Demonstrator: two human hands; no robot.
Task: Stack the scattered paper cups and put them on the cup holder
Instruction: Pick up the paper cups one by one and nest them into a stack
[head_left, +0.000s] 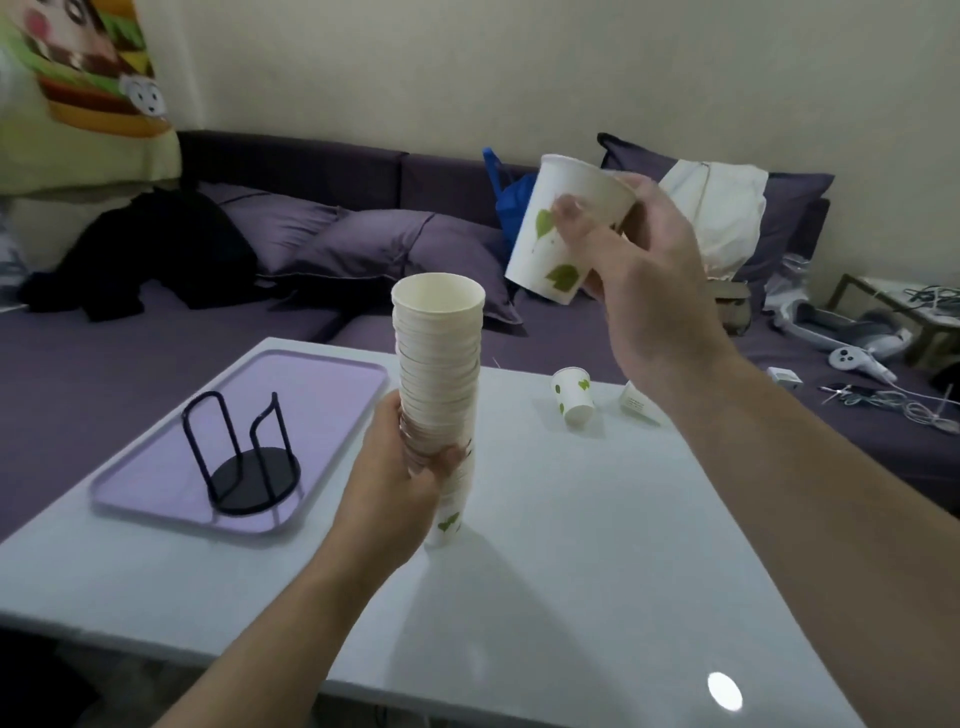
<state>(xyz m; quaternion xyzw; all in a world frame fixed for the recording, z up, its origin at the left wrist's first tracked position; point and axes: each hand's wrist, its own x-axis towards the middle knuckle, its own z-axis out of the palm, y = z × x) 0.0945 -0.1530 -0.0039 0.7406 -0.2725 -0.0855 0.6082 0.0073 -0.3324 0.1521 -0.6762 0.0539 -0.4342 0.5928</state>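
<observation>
Two hands busy: our left hand (402, 467) fingers wrap the cup stack (439, 389), right hand (649, 270) fingers pinch a leaf-print paper cup (558, 228) above it

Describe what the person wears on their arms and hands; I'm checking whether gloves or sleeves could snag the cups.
Nothing is worn, as far as the view shows. The left hand and right hand are bare, with no gloves, rings, watch or wristband visible. Both forearms are uncovered up to the frame edge, with no sleeves in view.

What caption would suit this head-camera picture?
Left hand steadies a tall cup stack; right hand lifts another paper cup.
</observation>
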